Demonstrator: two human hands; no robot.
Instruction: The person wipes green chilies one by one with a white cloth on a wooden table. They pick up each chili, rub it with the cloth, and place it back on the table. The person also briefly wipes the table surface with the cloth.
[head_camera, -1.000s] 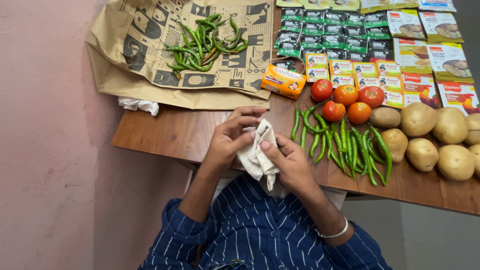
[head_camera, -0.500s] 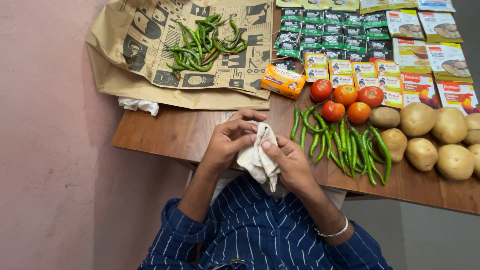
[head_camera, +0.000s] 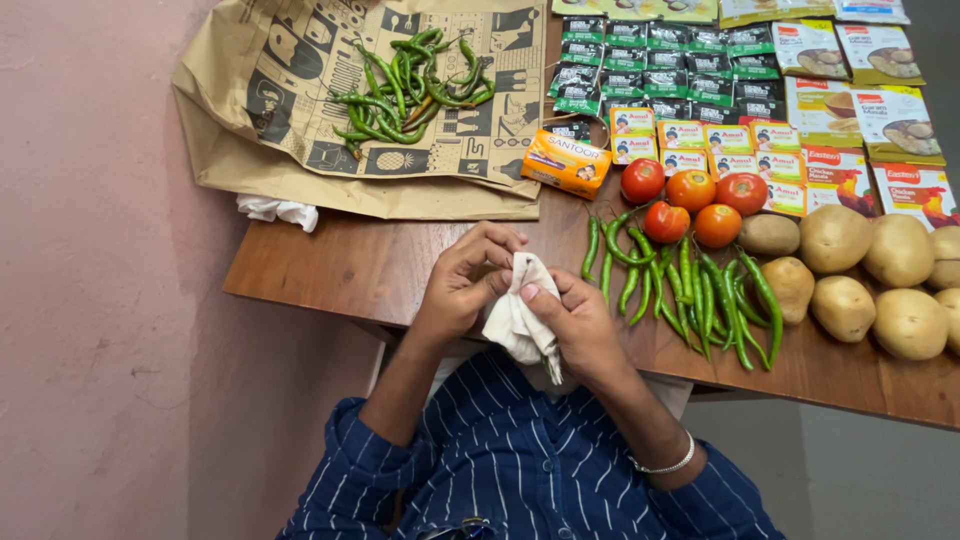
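1. Both hands are at the near edge of the tabletop (head_camera: 330, 270), working a small white cloth (head_camera: 520, 315) between them. My left hand (head_camera: 465, 285) is curled, fingertips pinching the cloth's upper fold. My right hand (head_camera: 580, 325) is closed around the lower bunch, thumb pressed on top.
2. The cloth sits between the two hands, partly over the table edge. A loose tail hangs down toward my striped shirt (head_camera: 520, 460).
3. Handling, as I judge it: light, limp, no stiffness. It crumples wherever it is pressed and slips through a slack grip. Best hold is a pinch on a fold or corner, the other hand gathering the bulk. Not fragile.
4. Just right of my right hand: a row of green chillies (head_camera: 690, 295) laid lengthwise. Beyond them, away from me, five tomatoes (head_camera: 690, 200).
5. Farther right: potatoes (head_camera: 860, 280), well apart from the hands.
6. Ahead of my left hand: a printed brown paper sheet (head_camera: 300, 100) with a second heap of chillies (head_camera: 410, 85) on it. An orange soap box (head_camera: 565, 163) lies at its right edge.
7. Far ahead and right: rows of small sachets (head_camera: 660, 70) and spice packets (head_camera: 860, 100).
8. A crumpled white rag (head_camera: 277, 210) peeks from under the paper, left of my left hand.
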